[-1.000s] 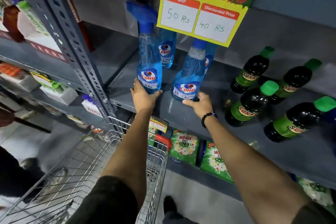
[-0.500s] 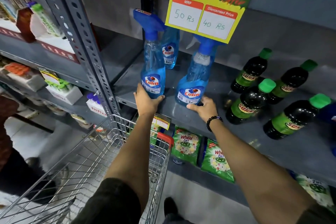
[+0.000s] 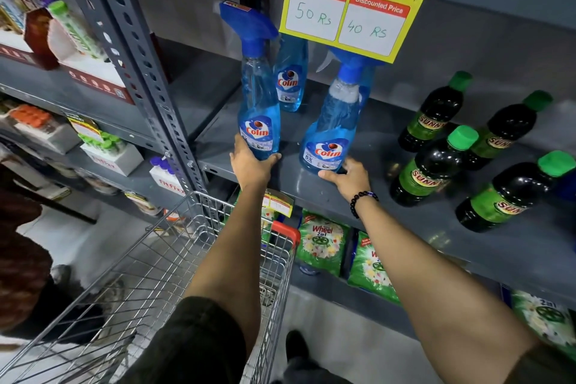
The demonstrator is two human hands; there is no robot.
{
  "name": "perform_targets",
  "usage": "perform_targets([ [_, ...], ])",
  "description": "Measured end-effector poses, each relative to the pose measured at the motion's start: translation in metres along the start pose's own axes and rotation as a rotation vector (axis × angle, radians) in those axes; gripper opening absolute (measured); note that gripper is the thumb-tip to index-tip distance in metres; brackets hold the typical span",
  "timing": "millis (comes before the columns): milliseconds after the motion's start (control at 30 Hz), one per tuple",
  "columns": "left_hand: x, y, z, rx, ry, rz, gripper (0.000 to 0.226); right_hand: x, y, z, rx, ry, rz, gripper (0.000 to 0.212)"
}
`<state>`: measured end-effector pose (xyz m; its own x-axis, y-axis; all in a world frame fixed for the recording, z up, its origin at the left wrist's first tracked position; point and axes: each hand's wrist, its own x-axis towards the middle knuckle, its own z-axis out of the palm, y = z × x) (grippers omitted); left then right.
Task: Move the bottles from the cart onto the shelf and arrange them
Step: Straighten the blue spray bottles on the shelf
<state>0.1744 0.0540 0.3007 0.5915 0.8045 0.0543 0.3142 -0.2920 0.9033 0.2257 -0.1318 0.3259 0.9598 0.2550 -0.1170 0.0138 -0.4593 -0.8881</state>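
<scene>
Two blue Colin spray bottles stand at the front of the grey shelf [image 3: 327, 193]. My left hand [image 3: 249, 162] grips the base of the left spray bottle [image 3: 258, 109], which stands upright. My right hand [image 3: 349, 178] holds the base of the right spray bottle [image 3: 335, 131], which leans slightly right. A third Colin bottle [image 3: 290, 84] stands behind them, and another is partly hidden behind the right one. The wire cart [image 3: 149, 277] below my arms looks empty.
Several dark Sunny bottles with green caps [image 3: 433, 165] stand on the shelf's right side. A yellow price sign [image 3: 352, 9] hangs above the spray bottles. Green Wheel detergent packs [image 3: 321, 243] fill the shelf below. A perforated upright post [image 3: 140, 72] borders the left; a person [image 3: 21, 259] stands at the far left.
Both hands stay on the bases of the two spray bottles. The view shifted a little; the bottles sit in nearly the same spots on the shelf.
</scene>
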Motion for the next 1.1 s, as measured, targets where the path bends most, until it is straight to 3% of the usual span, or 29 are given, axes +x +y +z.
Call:
perform_targets([
  [367,0.003,-0.001,0.002,-0.009,0.006,-0.019,0.08,0.001,-0.003,-0.003,-0.045,-0.026,0.008,0.04],
  [567,0.004,0.0,0.002,0.02,-0.021,-0.029,0.093,0.004,-0.002,-0.003,-0.078,-0.035,0.015,0.042],
  [1100,0.0,0.008,-0.004,0.098,-0.061,-0.065,0.108,-0.001,0.001,-0.004,0.001,-0.037,-0.003,0.042],
])
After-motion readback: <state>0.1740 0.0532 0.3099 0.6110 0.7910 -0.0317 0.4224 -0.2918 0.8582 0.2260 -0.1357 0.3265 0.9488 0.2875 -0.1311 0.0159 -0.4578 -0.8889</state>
